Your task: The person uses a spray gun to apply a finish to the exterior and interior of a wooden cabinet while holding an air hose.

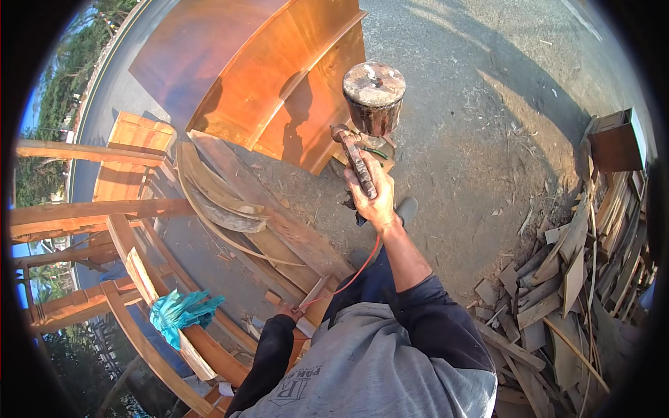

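Note:
My right hand [376, 198] is wrapped round the handle of a stained metal spray gun [359, 166]. Beside the gun's head is a paint-streaked round cup [375, 115] with a lid, seemingly fixed to it, though the joint is partly hidden. From below the hand a thin orange-red hose [368, 259] runs down and left. Low at my left side, my left hand [290, 312] is closed round that hose; its fingers show only small. A glossy orange-brown curved wooden panel [275, 97] lies ahead, just left of the gun.
Wooden frames [104, 212] stand at the left, one with a turquoise cloth [182, 313] over it. Boards and curved strips [223, 202] lie between them and my legs. A heap of wood scraps [557, 299] and a dark box-like piece [617, 143] are on the right.

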`<state>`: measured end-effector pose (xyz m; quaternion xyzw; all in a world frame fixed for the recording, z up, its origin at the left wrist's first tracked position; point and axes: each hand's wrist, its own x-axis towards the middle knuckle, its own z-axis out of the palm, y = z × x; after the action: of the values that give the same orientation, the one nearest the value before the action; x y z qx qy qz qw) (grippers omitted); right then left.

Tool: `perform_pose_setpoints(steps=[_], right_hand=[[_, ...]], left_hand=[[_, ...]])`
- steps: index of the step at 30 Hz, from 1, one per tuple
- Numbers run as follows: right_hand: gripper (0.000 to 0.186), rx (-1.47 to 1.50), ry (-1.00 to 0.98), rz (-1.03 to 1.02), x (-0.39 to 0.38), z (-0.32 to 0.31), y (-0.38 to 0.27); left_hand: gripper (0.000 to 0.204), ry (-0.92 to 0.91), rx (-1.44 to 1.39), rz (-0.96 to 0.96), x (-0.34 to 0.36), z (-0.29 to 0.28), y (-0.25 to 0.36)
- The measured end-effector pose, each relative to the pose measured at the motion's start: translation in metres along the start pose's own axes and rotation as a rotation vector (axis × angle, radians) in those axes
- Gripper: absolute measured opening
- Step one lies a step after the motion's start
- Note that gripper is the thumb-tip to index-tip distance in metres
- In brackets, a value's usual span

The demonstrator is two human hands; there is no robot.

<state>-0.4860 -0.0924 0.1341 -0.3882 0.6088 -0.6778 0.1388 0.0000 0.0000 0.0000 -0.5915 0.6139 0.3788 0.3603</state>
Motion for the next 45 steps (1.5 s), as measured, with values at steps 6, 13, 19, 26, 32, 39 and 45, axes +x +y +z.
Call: perform_pose_setpoints(steps=[6,13,19,26,32,39,45], right_hand=[[0.042,-0.064,-0.007,0.087,-0.008,0.005,0.044],[0.041,-0.165,-0.055,0.263,-0.040,0.016,0.097],[0.044,-0.356,-0.163,0.420,-0.065,0.015,0.128],[0.043,-0.269,-0.202,0.431,-0.068,0.019,0.085],[0.045,-0.088,-0.084,0.107,-0.031,0.013,0.022],[0.050,0.002,-0.020,-0.160,-0.001,0.006,-0.050],[0.058,0.046,-0.006,-0.307,0.002,0.005,-0.073]], left_hand=[[0.060,0.045,-0.021,0.023,0.017,0.015,-0.017],[0.062,0.045,-0.007,0.018,0.009,0.024,-0.034],[0.058,0.038,-0.049,-0.046,-0.011,0.006,-0.012],[0.057,0.076,0.044,-0.018,0.008,0.026,-0.047],[0.058,0.048,0.008,-0.058,0.003,0.017,-0.014],[0.055,0.069,-0.109,0.008,-0.010,0.006,0.010],[0.057,0.087,-0.061,0.033,0.003,0.016,-0.004]])
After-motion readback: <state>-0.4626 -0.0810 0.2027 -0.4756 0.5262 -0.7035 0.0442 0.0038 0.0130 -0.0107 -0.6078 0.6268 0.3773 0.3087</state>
